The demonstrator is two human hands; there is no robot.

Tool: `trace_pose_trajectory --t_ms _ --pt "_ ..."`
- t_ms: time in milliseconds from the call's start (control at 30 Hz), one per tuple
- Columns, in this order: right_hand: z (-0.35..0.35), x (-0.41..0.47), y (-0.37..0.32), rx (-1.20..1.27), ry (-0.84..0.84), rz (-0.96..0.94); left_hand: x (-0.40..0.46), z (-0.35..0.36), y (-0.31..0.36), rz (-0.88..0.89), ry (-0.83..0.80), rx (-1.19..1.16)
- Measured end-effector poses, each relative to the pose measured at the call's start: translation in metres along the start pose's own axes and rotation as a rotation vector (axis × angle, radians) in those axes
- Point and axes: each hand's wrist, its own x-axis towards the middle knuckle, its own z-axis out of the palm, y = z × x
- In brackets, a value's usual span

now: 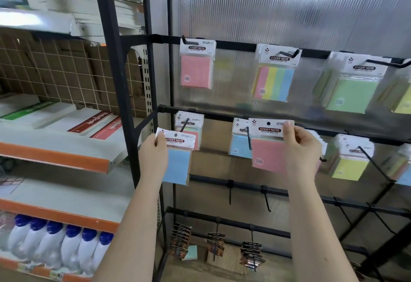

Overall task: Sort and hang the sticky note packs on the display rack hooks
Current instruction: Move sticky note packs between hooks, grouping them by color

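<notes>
My left hand point(153, 157) pinches the header card of a blue sticky note pack point(178, 166), held in front of the rack's second rail at the left. My right hand point(302, 148) pinches the top right corner of a pink sticky note pack point(266, 152), held up beside a hook point(249, 136) that carries a blue pack point(239, 148). The black display rack point(222, 116) has more packs hanging: pink point(196, 68), striped point(275, 81) and green point(351, 95) on the top rail, mixed packs point(189, 126) and yellow point(351, 168) on the second.
Bare hooks point(265, 199) stick out from the third rail. Dark carded items point(180, 241) hang on the lowest rail. To the left stands an orange-edged shelf point(55, 159) with notebooks and, lower down, white bottles with blue caps point(66, 244). A ribbed translucent panel backs the rack.
</notes>
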Motion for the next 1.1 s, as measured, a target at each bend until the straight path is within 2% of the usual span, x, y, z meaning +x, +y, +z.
trace_pose_trajectory --t_ms 200,433,700,1100 --pt "0.032 0.016 -0.026 0.075 -0.043 -0.064 -0.001 -0.008 0.012 0.022 0.029 -0.062" --pt "0.085 0.039 -0.064 0.144 -0.269 -0.104 -0.001 -0.029 0.028 0.044 0.104 -0.086" --pt "0.126 0.041 -0.111 0.232 -0.374 -0.214 0.004 -0.047 0.028 0.081 0.205 -0.156" --pt "0.159 0.037 -0.131 0.319 -0.382 -0.112 0.007 -0.065 0.034 0.148 0.256 -0.11"
